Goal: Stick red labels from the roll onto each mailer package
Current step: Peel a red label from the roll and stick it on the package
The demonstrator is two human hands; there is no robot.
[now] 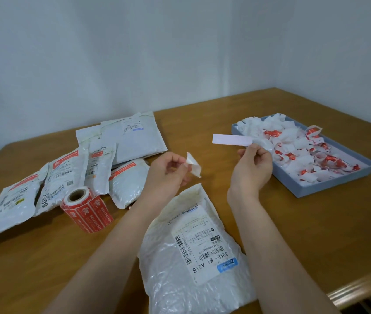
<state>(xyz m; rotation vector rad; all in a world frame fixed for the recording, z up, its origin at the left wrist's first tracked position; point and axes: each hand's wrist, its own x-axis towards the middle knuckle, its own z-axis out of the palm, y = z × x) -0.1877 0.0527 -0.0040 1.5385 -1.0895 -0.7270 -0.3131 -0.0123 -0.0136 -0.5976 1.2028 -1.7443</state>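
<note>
Setting: a wooden surface (259, 214) set into the corner of pale walls.
Right fingers: the right hand (253, 165) pinches one end of a white strip (232, 139), its pale side facing the camera, held level above the surface.
Left fingers: the left hand (168, 172) pinches a crumpled white scrap of backing (193, 165).
Near mailer: an unlabelled white mailer package (193, 252) lies under both forearms at 6 o'clock.
Label roll: the roll of red labels (87, 210) lies on its side at 9 o'clock.
Labelled mailers: a pile of mailers (84, 164), several showing red labels, spreads from 9 to 11 o'clock.
Tray: a blue tray (329, 189) at 2 o'clock holds white and red paper scraps.
</note>
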